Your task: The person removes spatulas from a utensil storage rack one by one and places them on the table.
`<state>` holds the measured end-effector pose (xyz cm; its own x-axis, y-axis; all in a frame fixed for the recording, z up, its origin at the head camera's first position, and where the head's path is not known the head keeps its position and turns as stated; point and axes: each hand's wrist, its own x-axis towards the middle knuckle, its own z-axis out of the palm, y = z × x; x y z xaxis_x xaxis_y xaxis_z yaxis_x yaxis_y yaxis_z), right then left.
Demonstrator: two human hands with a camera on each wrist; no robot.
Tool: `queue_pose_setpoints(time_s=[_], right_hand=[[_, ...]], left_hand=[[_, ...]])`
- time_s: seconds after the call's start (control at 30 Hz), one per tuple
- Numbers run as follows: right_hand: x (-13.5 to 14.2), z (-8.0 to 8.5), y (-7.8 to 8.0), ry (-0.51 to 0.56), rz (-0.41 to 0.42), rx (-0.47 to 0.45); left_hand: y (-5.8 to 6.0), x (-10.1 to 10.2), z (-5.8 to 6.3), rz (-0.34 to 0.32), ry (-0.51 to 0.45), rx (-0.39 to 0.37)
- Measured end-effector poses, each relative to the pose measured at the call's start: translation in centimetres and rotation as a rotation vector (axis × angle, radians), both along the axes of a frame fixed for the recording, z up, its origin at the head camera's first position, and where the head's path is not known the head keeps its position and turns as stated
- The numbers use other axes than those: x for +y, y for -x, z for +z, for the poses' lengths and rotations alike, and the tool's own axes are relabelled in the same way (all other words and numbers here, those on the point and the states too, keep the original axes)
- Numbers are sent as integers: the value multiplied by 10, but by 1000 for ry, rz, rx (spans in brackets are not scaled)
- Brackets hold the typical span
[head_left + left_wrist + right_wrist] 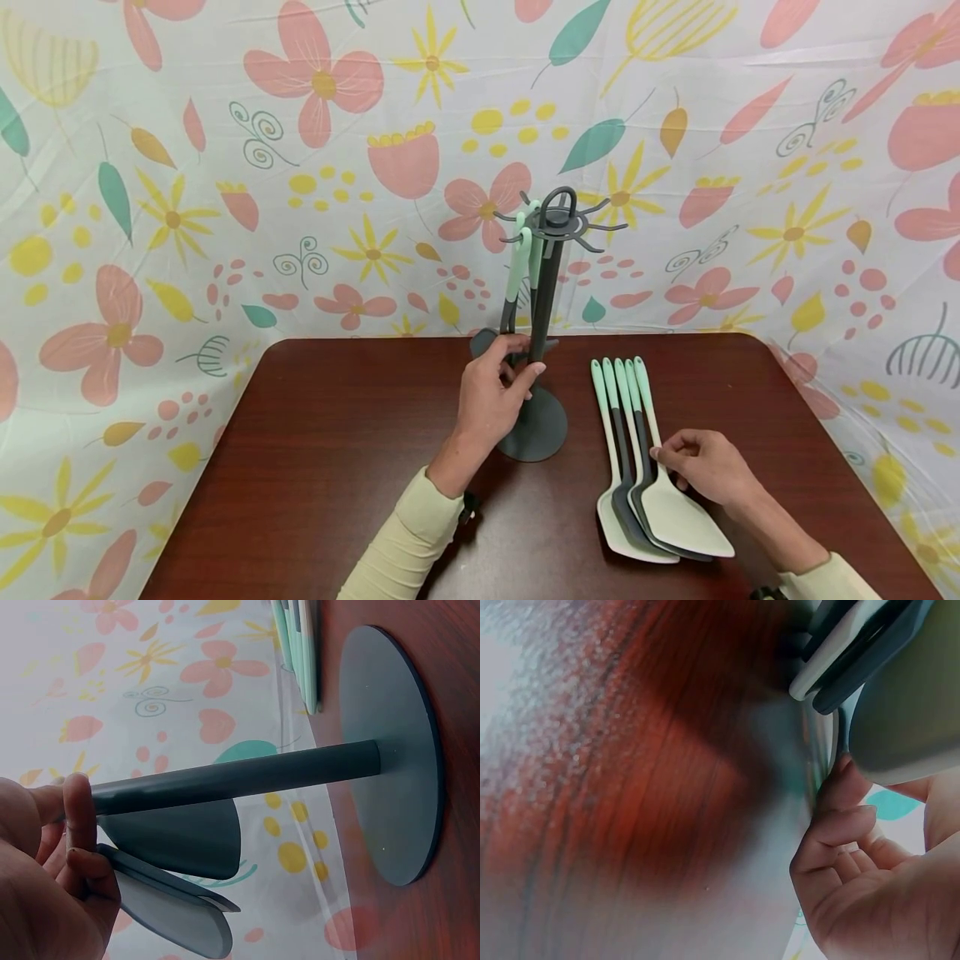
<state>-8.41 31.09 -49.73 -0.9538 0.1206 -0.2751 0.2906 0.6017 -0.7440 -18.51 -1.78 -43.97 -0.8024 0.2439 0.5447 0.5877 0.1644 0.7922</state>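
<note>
In the head view my left hand grips the pole of a dark grey utensil stand, above its round base. Utensils with mint handles hang from the left hooks of the stand; in the left wrist view their dark heads are beside the pole. To the right lies a fanned stack of several turners, cream and dark grey with mint handles. My right hand pinches the topmost cream turner at its neck. From the right wrist, the fingers appear beneath the blade's edge.
The stand and the turners are on a dark brown wooden table. A floral cloth hangs behind the table and along its sides. Bare hooks stick out from the right side of the stand's top, below a loop handle.
</note>
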Motion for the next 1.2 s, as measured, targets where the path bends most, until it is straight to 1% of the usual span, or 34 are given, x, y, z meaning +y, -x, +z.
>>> queue_pose_setpoints(time_s=[0.3,0.63,1.2], right_hand=[[-1,0,0,-8,-14,-15],[-1,-3,1,-31,-7,-23],[0,-6,-1,-32,-4,-21]], left_hand=[[0,0,0,2,6,4],[-1,0,0,10,3,-11],[1,1,-3,20,-4,29]])
